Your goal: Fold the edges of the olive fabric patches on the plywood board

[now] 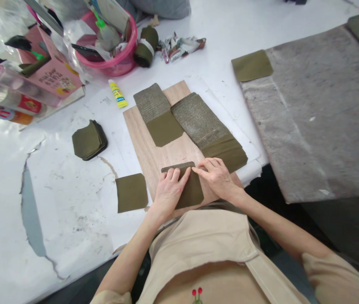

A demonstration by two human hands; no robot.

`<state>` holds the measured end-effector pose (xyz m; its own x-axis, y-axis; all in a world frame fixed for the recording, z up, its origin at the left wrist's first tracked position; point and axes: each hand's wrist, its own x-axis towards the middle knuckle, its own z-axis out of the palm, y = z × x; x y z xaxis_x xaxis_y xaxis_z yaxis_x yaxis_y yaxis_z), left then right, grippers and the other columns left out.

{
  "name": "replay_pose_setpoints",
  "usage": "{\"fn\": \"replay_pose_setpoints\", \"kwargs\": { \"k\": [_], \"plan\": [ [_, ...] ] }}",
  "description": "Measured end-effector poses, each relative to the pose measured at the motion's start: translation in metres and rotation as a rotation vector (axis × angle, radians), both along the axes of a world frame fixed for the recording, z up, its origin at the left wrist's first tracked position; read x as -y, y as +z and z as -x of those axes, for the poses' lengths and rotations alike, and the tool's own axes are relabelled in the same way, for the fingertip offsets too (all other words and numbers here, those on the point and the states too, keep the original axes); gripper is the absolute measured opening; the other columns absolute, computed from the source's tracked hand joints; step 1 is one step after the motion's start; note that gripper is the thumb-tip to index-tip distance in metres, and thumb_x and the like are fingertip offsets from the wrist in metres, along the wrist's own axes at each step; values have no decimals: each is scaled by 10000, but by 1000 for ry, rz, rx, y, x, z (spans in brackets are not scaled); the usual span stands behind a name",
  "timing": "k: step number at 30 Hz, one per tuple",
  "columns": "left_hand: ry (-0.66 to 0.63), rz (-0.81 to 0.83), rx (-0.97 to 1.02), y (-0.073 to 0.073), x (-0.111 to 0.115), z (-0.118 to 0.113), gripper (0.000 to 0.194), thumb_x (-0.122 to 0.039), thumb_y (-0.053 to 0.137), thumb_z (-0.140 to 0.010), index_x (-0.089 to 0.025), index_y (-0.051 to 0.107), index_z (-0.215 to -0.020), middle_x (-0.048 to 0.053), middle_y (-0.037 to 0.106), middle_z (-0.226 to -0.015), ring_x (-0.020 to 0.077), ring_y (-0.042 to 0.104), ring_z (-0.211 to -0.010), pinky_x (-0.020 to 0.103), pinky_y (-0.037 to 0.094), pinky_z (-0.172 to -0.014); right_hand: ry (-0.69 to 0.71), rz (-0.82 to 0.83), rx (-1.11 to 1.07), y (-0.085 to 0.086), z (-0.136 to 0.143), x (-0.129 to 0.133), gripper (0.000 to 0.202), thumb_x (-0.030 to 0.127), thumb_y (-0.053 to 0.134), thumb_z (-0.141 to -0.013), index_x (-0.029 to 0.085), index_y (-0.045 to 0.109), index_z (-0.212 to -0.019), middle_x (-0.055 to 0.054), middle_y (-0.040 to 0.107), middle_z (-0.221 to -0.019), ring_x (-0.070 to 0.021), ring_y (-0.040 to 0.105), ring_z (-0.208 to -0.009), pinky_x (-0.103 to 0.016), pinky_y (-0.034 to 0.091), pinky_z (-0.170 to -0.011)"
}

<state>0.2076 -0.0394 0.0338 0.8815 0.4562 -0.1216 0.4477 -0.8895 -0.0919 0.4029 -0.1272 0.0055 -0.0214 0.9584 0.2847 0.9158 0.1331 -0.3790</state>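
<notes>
Pressing hands: left hand [169, 185] palm down, fingers lying forward across an olive piece [194, 192]; right hand [216, 177] bent at the knuckles, one digit stretched to the piece's far right corner. Whether the right fingertips pinch the edge, I cannot tell.
Olive piece: flat, smooth and thin, at the near end of the board beside the person's apron [198, 236]; a narrow, rough, grey-brown strip runs along its far edge, under the left fingertips.
Wooden board [141, 141]: pale, straight-grained, flat, lying beneath the work.
Two long pieces: a left panel [152, 103] and a right panel [203, 120], each mottled grey and rough with a smooth olive near end; the right one overhangs the board's side.
Single square [131, 192]: smooth olive, just left of the board.
Stack [87, 141]: layered olive pieces with clipped corners, the top one lifting slightly.
Surface [62, 194]: white paper covering, smudged, with a long ragged tear showing grey.
Room: white paper spreads wide at the left; on the right, the surface's edge comes close beyond the right panel, a dark gap before a scuffed grey sheet [309, 109].
</notes>
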Motion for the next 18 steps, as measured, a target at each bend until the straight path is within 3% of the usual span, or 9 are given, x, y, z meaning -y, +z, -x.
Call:
{"fn": "replay_pose_setpoints", "kwargs": {
  "k": [4,11,18],
  "plan": [
    [69,-40,111,-11,0,23,455,-128,464,-934,-178,478,-1386,143,577,-1223,271,519,-1151,405,443,-916,-13,-10,39,-3,2,2,234,195,534,-950,221,689,-1124,-82,639,-1055,-213,520,-1028,-373,359,-947],
    [301,-56,352,-17,-3,65,241,-194,501,-942,-177,651,-1130,101,637,-1059,234,559,-1002,362,436,-854,-67,-10,-14,2,-1,3,195,168,522,-954,208,688,-1048,-56,658,-1002,-200,525,-1025,-353,355,-938],
    [359,-40,518,-15,-3,66,130,-243,547,-932,-201,665,-966,64,641,-946,217,551,-895,346,420,-796,-54,90,-19,21,15,-16,150,232,531,-964,198,676,-952,-35,664,-958,-193,530,-967,-339,336,-860]
  ]
}}
